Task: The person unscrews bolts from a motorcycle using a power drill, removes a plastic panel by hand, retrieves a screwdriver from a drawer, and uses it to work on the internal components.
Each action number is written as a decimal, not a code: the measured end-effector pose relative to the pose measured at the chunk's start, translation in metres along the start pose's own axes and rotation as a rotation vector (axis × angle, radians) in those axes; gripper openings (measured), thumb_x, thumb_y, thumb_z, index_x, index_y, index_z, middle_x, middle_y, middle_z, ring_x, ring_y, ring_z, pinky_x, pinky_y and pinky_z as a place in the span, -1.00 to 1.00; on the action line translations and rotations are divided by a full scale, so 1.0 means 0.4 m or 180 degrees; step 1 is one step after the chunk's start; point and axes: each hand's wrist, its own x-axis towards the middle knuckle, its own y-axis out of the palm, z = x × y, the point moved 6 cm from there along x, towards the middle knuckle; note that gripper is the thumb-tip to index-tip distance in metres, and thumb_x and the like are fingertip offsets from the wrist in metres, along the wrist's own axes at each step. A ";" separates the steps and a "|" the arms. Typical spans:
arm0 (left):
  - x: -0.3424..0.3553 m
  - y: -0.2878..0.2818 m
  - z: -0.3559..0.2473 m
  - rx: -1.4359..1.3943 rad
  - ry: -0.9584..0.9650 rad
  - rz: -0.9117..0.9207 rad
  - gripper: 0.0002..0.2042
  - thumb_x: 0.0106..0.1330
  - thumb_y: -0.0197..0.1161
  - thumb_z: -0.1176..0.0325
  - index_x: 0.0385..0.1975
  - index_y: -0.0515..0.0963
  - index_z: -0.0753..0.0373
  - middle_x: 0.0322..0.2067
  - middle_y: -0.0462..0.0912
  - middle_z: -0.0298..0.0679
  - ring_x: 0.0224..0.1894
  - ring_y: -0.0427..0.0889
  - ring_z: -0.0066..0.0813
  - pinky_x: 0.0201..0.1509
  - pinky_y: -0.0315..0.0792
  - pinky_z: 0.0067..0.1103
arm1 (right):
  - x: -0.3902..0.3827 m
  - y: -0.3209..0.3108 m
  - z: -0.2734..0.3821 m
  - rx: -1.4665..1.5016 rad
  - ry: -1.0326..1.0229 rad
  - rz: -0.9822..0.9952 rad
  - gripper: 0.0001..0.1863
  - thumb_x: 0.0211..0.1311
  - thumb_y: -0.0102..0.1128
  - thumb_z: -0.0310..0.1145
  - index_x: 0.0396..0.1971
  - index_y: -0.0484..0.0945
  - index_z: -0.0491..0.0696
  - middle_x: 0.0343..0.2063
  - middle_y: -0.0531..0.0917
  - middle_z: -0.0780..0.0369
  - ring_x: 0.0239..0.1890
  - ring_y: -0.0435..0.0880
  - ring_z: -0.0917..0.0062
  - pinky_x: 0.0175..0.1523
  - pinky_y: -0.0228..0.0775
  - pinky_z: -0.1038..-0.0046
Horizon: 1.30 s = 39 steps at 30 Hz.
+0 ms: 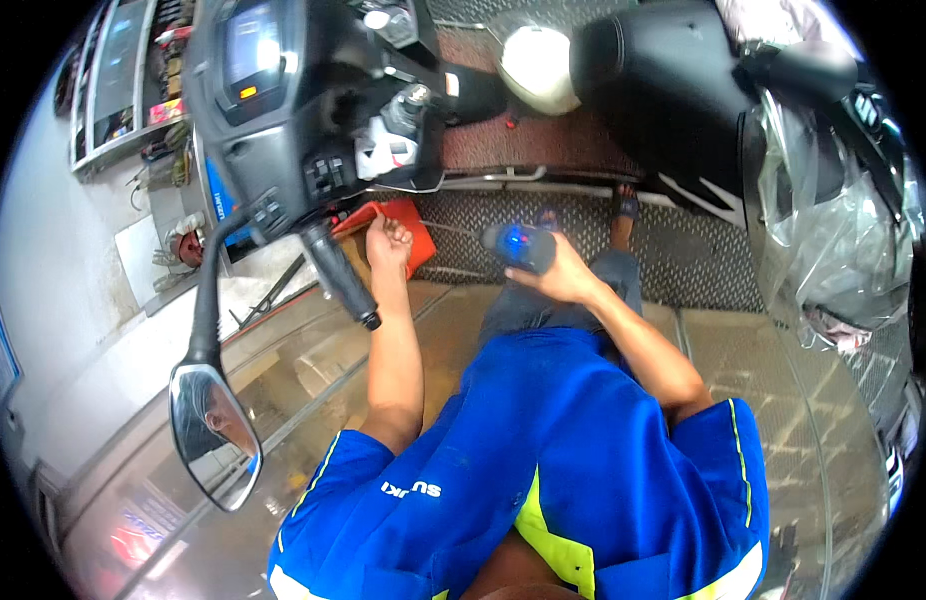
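Observation:
My right hand (561,270) is wrapped round a dark cordless driver (518,243) with a blue light glowing on it. A long thin shaft (445,229) reaches from the driver's front toward the left. My left hand (390,243) is closed, fingers curled, beside an orange-red tray or panel (420,248) under the scooter's front. Whatever the left fingers pinch, if anything, is too small to make out. Just left of that forearm juts the scooter's black handlebar grip (340,272).
A mirror (218,435) sticks out at the left, below the scooter's dashboard (253,60). The black seat (668,85) is at the upper right, near a white rounded object (539,70). Transparent plastic wrap (823,230) hangs at right. Diamond-plate metal (703,265) lies beneath my feet.

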 end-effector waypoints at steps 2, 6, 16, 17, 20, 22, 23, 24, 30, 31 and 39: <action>-0.008 -0.037 -0.033 -0.0416 -0.0016 0.0428 -0.80 0.46 0.19 0.22 -0.37 0.46 0.18 -0.48 0.49 -0.25 -0.61 0.35 -0.44 -0.54 0.19 -0.52 | -0.028 0.008 0.011 0.0028 0.0051 -0.0112 -0.54 0.08 0.52 -0.34 -0.01 0.63 -0.17 -0.16 0.75 0.07 -0.13 0.74 0.29 0.09 0.55 0.32; -0.020 -0.088 -0.169 -0.0405 0.0949 0.0865 -0.71 0.43 0.09 0.16 -0.29 0.55 0.29 -0.46 0.56 -0.22 -0.46 0.48 -0.36 -0.33 0.35 -0.49 | -0.022 0.054 0.058 -0.0081 -0.0279 0.0034 -0.55 0.07 0.52 -0.38 -0.02 0.65 -0.16 -0.17 0.76 0.14 -0.15 0.69 0.48 0.11 0.54 0.36; 0.050 -0.618 -0.670 -0.1154 0.1126 0.0694 -0.68 0.36 0.01 0.20 -0.31 0.54 0.38 -0.33 0.63 0.02 -0.42 0.47 -0.20 -0.36 0.38 -0.36 | 0.127 0.530 0.160 -0.0580 -0.0694 0.0324 -0.46 0.03 0.54 -0.40 0.07 0.64 -0.13 -0.08 0.77 0.17 -0.07 0.69 0.46 0.15 0.53 0.36; 0.059 -0.636 -0.686 -0.1035 0.1167 0.0583 -0.68 0.46 -0.02 0.20 -0.26 0.52 0.37 -0.32 0.63 -0.02 -0.43 0.47 -0.27 -0.38 0.38 -0.40 | 0.140 0.559 0.117 -0.0683 -0.0093 0.0243 -0.48 0.03 0.54 -0.39 0.05 0.64 -0.15 -0.11 0.76 0.17 -0.10 0.68 0.46 0.13 0.53 0.36; 0.096 -0.741 -0.746 -0.0831 0.1216 0.0434 -0.71 0.59 -0.05 0.25 -0.06 0.46 0.39 -0.28 0.62 -0.03 -0.41 0.48 -0.35 -0.37 0.38 -0.44 | 0.169 0.688 0.152 -0.0821 0.0375 0.0234 -0.50 0.03 0.56 -0.35 0.00 0.64 -0.16 -0.15 0.75 0.18 -0.13 0.66 0.50 0.10 0.52 0.38; 0.125 -0.765 -0.776 -0.0710 0.1291 0.0469 -0.72 0.59 -0.07 0.30 0.02 0.42 0.41 -0.26 0.63 0.01 -0.40 0.49 -0.35 -0.36 0.40 -0.43 | 0.205 0.752 0.186 -0.0853 0.0230 0.0242 -0.50 0.03 0.57 -0.36 0.00 0.64 -0.16 -0.15 0.75 0.20 -0.13 0.65 0.52 0.09 0.52 0.39; 0.143 -0.755 -0.787 -0.0643 0.1320 0.0516 -0.72 0.60 -0.08 0.32 0.07 0.39 0.42 -0.24 0.64 0.02 -0.40 0.50 -0.35 -0.36 0.41 -0.43 | 0.221 0.768 0.208 -0.0875 0.0155 0.0216 -0.50 0.02 0.57 -0.36 0.00 0.65 -0.16 -0.14 0.75 0.21 -0.13 0.65 0.52 0.08 0.53 0.40; 0.157 -0.738 -0.806 -0.0650 0.1331 0.0607 -0.71 0.59 -0.10 0.42 0.17 0.31 0.44 -0.20 0.64 0.08 -0.40 0.51 -0.36 -0.36 0.44 -0.43 | 0.238 0.788 0.242 -0.0907 0.0097 0.0131 -0.51 0.02 0.57 -0.39 0.00 0.66 -0.15 -0.14 0.75 0.23 -0.14 0.64 0.55 0.07 0.52 0.43; 0.284 -0.544 -0.922 -0.0763 0.1052 0.1317 -0.65 0.40 -0.01 0.65 0.18 0.31 0.47 -0.13 0.57 0.10 -0.37 0.48 -0.35 -0.32 0.40 -0.46 | 0.437 0.852 0.278 -0.0378 0.0043 -0.0105 -0.57 0.09 0.57 -0.41 -0.01 0.68 -0.13 -0.25 0.76 0.28 -0.30 0.62 0.62 -0.12 0.54 0.45; 0.303 -0.522 -0.941 -0.0884 0.0934 0.1475 -0.64 0.36 0.00 0.68 0.16 0.33 0.48 -0.12 0.57 0.09 -0.37 0.47 -0.35 -0.31 0.39 -0.46 | 0.478 0.857 0.266 -0.0229 0.0119 -0.0141 -0.59 0.10 0.56 -0.41 -0.03 0.68 -0.13 -0.28 0.76 0.29 -0.33 0.61 0.63 -0.17 0.54 0.45; 0.473 -0.515 -1.169 -0.0841 0.0436 0.1504 -0.77 0.38 0.02 0.65 -0.01 0.47 0.43 -0.17 0.59 0.03 -0.37 0.46 -0.35 -0.32 0.38 -0.49 | 0.785 0.986 0.344 0.0563 0.0221 -0.0742 -0.72 0.16 0.52 -0.45 -0.14 0.68 -0.14 -0.35 0.74 0.32 -0.30 0.67 0.61 -0.15 0.54 0.44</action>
